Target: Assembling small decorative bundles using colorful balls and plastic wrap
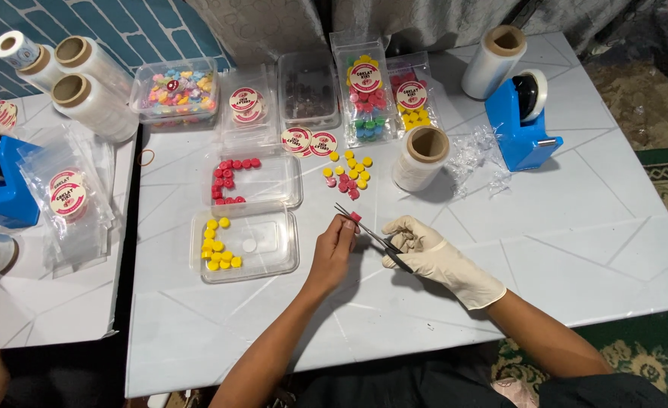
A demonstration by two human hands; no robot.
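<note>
The bare left hand (334,245) pinches a small red piece (356,217) at its fingertips, above the white table (576,219). The gloved right hand (425,249) grips tweezers (370,236) closed-fisted, tips near the piece. Loose yellow and red pieces (347,172) lie just beyond; a film roll (421,157) stands to the right.

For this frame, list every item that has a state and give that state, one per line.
Left hand: bare, pinching a small red piece.
Right hand: gloved, gripping metal tweezers.
Tweezers: tips at the red piece.
Red-piece tray: open, partly filled.
Yellow-piece tray: open, partly filled.
Mixed-candy container: filled; lid cannot tell.
Blue tape dispenser: loaded with a roll.
Loose pile: scattered on the table.
</note>
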